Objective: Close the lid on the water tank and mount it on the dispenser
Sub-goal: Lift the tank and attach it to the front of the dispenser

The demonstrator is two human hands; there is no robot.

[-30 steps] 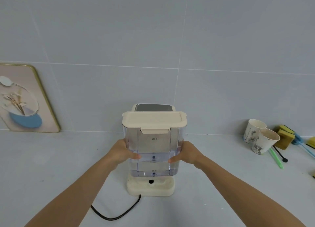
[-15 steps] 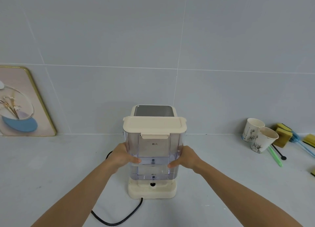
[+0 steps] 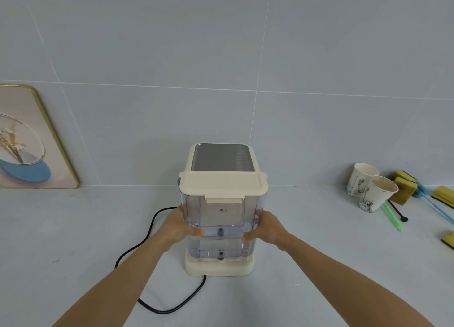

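A clear water tank point(image 3: 222, 218) with some water in it stands upright on the cream base of the dispenser point(image 3: 219, 269), against the dispenser's body. Its cream lid point(image 3: 223, 185) lies flat and closed on top, with the front latch down. Behind the lid shows the dispenser's grey top panel point(image 3: 222, 158). My left hand point(image 3: 178, 226) grips the tank's left side and my right hand point(image 3: 266, 228) grips its right side, thumbs on the front face.
A black power cord point(image 3: 147, 243) runs from the base across the counter to the left and front. A framed picture point(image 3: 27, 142) leans on the wall at left. Two paper cups point(image 3: 371, 191), yellow sponges point(image 3: 403, 186) and long-handled brushes lie at right.
The tank has come down between my hands and now rests on the dispenser's base. Both hands keep their hold on its sides.
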